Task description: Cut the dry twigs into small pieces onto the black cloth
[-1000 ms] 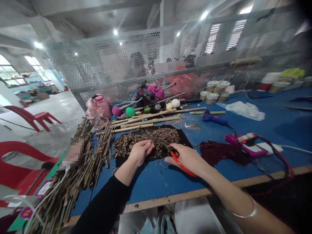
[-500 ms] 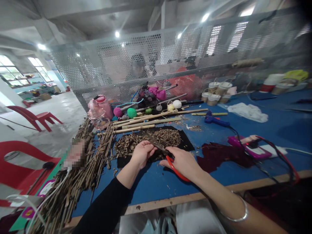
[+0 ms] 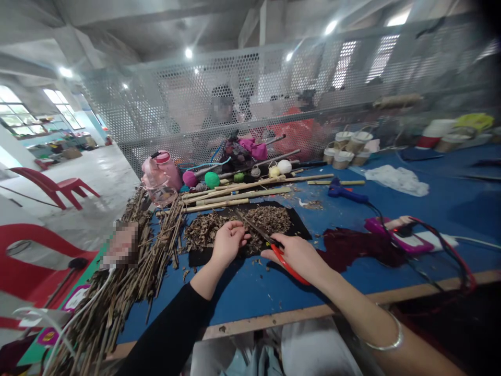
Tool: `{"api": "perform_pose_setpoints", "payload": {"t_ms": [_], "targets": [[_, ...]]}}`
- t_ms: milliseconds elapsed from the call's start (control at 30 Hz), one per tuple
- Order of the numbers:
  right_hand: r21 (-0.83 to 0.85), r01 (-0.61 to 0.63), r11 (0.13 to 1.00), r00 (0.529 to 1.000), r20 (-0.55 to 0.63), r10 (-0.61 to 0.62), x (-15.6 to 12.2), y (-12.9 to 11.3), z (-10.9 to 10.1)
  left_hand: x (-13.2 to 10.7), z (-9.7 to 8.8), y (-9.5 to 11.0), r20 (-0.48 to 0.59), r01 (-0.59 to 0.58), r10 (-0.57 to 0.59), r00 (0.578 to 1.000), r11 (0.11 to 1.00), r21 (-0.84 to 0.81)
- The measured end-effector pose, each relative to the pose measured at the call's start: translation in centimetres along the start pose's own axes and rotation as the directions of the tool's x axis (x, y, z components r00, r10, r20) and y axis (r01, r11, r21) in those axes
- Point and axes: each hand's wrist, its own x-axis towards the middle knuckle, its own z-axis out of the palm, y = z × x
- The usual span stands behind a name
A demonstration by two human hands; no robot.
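My right hand (image 3: 299,256) is closed around red-handled scissors (image 3: 287,267). Their dark blades point up and left over a heap of chopped brown twig pieces (image 3: 270,218), which lies on a black cloth (image 3: 300,225). Left of the blades, my left hand (image 3: 228,243) is held with its fingers curled and pinched together; anything between them is too small to make out. Close by on the left lies a large bundle of thin dry twigs (image 3: 156,271).
Bamboo sticks (image 3: 223,204) and yarn balls (image 3: 212,180) lie behind the heap, beside a pink jug (image 3: 160,175). To the right are a blue glue gun (image 3: 346,192), dark red cloth (image 3: 352,248) and a purple power strip (image 3: 415,243) with cables. A perforated metal screen (image 3: 176,104) stands behind.
My right hand has drawn slightly right and down with the scissors, so the blades sit farther from my left fingers. My left hand has shifted a little left and up.
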Motion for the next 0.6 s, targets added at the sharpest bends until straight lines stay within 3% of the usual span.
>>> {"api": "perform_pose_setpoints", "payload": {"t_ms": [100,167,233,300,400,600], "targets": [[0.079,-0.001,0.997,0.999,0.051,-0.003,0.1,0.5,-1.3,-0.2,-0.5,-0.1,0.020,-0.209,0.216,0.976,0.914,0.348],[0.142,0.010,0.990,0.998,0.065,-0.019,0.3,1.0,-2.3,-0.5,-0.6,0.0,0.099,-0.362,0.371,0.923,0.758,0.543],[0.234,0.042,0.971,0.998,0.026,-0.050,0.8,1.6,-3.1,-0.8,-0.6,-0.1,0.209,-0.461,0.440,0.874,0.608,0.647],[0.340,0.099,0.935,0.995,-0.038,-0.091,1.8,2.3,-3.6,-1.1,-0.4,-0.2,0.287,-0.483,0.412,0.865,0.528,0.698],[0.453,0.153,0.878,0.987,-0.119,-0.111,4.4,3.4,-4.0,-1.3,0.1,-0.5,0.312,-0.464,0.360,0.879,0.498,0.732],[0.652,0.216,0.727,0.947,-0.320,0.005,9.2,5.9,-2.8,-1.3,0.5,-0.8,0.293,-0.415,0.331,0.897,0.401,0.817]]}}
